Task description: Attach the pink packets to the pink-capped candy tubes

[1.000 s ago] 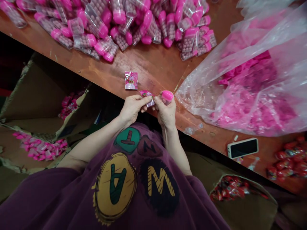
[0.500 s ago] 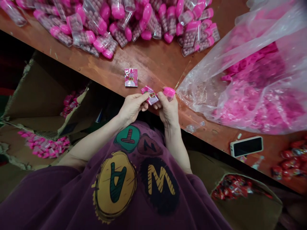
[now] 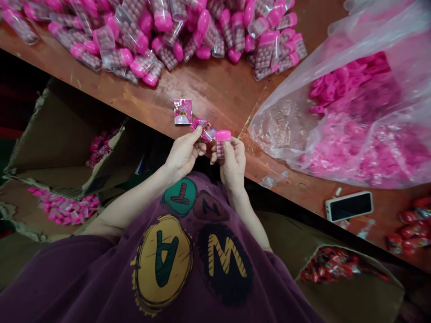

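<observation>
My left hand (image 3: 186,154) pinches a small pink printed packet (image 3: 204,129) by its left side, near the table's front edge. Close beside it, my right hand (image 3: 233,160) is closed around a clear candy container (image 3: 222,142) with a pink cap, filled with small pink balls. The container stands upright, its cap facing up. A second pink packet (image 3: 182,111) lies flat on the table, just beyond my left fingers. Toward the back spreads a heap of similar pink-capped candy containers (image 3: 164,51).
To the right sits a clear plastic bag (image 3: 279,121) of pink plastic pieces. A phone (image 3: 349,206) lies near the front edge, with red wrapped items (image 3: 412,231) further right. Below the table, cardboard boxes (image 3: 50,134) hold pink and red items.
My right hand has turned the container upright, so its pink balls now show. The packet in my left hand has shifted slightly left and tilted.
</observation>
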The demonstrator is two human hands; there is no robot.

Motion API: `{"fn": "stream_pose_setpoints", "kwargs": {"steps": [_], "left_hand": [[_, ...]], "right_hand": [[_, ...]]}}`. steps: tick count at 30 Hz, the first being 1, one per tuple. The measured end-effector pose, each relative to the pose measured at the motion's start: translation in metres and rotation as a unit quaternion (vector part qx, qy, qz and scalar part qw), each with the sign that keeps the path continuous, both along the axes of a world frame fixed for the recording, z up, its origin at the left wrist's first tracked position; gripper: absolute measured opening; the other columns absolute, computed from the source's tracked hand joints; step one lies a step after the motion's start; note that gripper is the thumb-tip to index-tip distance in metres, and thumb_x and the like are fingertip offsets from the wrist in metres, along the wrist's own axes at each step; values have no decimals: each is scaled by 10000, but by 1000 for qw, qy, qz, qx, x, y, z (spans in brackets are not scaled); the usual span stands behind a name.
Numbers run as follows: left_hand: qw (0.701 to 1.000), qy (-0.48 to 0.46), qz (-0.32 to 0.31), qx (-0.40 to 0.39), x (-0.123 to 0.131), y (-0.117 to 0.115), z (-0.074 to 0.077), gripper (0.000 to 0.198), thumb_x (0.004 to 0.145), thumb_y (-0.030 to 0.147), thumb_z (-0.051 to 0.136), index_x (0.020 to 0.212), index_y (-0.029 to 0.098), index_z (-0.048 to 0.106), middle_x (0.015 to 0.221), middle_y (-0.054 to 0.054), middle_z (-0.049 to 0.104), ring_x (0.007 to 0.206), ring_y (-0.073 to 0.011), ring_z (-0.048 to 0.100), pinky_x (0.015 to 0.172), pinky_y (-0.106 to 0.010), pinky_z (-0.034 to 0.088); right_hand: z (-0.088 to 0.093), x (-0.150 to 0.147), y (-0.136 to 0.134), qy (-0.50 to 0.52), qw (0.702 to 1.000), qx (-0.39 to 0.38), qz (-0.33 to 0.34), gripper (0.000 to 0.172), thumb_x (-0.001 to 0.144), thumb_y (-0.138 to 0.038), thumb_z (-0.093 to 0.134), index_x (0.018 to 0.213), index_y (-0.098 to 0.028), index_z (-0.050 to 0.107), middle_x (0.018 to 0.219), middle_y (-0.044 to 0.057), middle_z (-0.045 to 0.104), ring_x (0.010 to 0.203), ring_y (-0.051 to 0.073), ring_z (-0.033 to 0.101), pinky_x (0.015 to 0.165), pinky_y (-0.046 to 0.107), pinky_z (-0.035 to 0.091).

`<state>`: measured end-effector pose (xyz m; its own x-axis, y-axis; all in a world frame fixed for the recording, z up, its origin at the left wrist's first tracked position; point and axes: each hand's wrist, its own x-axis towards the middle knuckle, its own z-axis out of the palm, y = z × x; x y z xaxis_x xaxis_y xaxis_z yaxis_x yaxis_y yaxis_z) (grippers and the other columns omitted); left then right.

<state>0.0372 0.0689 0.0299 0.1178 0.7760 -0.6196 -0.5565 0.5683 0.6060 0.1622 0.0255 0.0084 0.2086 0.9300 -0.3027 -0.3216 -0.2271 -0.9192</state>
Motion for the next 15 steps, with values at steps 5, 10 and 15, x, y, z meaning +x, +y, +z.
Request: {"fn": "stream_pose_setpoints", "kwargs": {"steps": [5, 10, 15], "left_hand": [[1000, -1, -5, -10, 0, 2, -1, 359, 955, 418, 763, 744, 155, 641, 640, 6, 629, 534, -59, 548, 522, -203, 424], [1000, 8, -15, 26, 0, 0, -5, 401, 928, 481, 780, 727, 162, 643, 597, 8, 610, 528, -69, 538, 547, -213, 437], [997, 43, -35, 57, 0, -3, -6, 466, 890, 570, 787, 696, 171, 646, 594, 6, 612, 530, -79, 531, 552, -240, 410]], "right_hand": [[-6, -6, -3, -21, 1000, 7, -3, 426, 947, -624, 690, 1131, -284, 512, 833, -41, 663, 534, 83, 566, 472, 239, 504], [-4, -7, -5, 10, 1000, 6, 14, 391, 937, -564, 737, 1109, -268, 548, 814, -44, 677, 515, 63, 550, 422, 196, 437], [4, -1, -4, 87, 992, -37, 79, 380, 937, -543, 736, 1077, -246, 546, 752, -65, 657, 440, 44, 465, 379, 182, 364]]}}
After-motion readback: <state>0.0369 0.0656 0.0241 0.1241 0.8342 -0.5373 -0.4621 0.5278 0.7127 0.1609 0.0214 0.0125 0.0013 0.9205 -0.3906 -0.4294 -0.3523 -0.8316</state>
